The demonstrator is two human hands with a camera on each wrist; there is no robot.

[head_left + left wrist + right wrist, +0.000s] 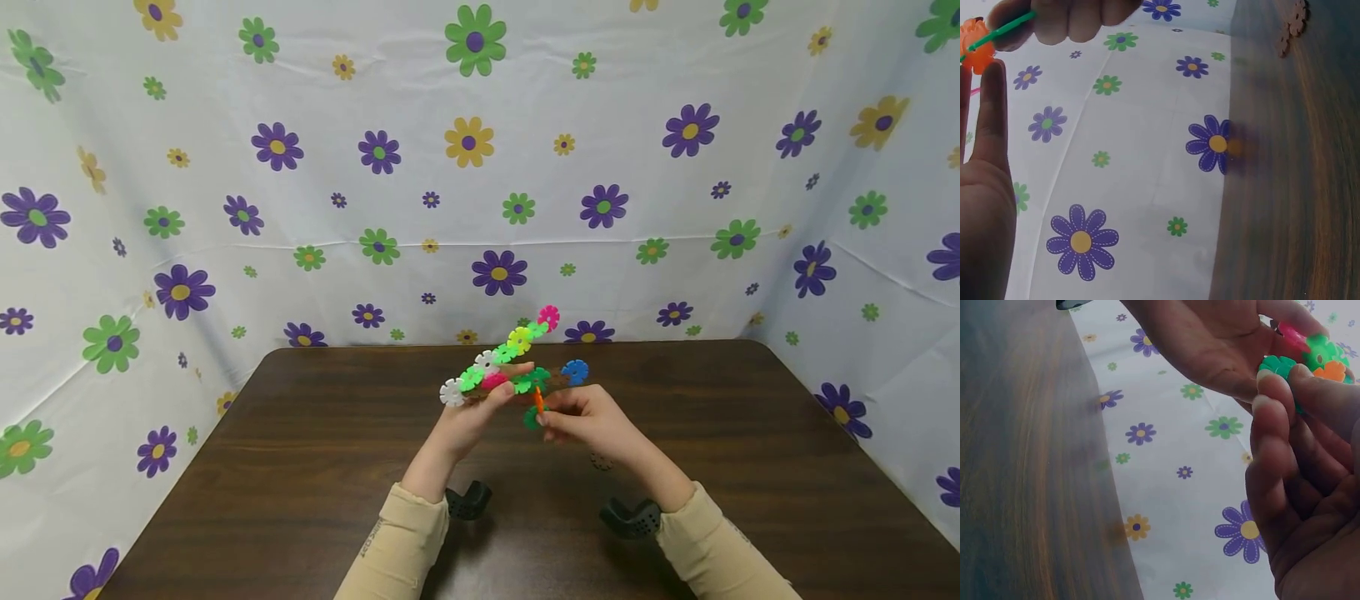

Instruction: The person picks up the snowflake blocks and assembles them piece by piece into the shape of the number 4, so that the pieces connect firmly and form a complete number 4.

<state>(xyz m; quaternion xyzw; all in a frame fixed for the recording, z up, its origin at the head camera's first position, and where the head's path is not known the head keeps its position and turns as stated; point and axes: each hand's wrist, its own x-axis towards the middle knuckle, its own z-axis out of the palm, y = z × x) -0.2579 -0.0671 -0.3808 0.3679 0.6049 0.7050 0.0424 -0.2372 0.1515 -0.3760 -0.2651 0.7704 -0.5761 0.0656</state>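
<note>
My left hand holds a built-up shape of interlocking flower discs above the table, thumb across it. One arm of discs in white, green and yellow slants up to a pink disc at its tip. A lower row ends in a blue disc at the right. Below that row hangs an orange disc, seen edge-on. Pinched between thumb and fingers of my right hand is a dark green disc, right at the orange one. In the left wrist view the green disc crosses the orange disc's face.
A brown disc lies on the dark wooden table beneath the right forearm. Black wrist cameras hang under both wrists. A flower-printed white cloth stands behind the table and along its sides.
</note>
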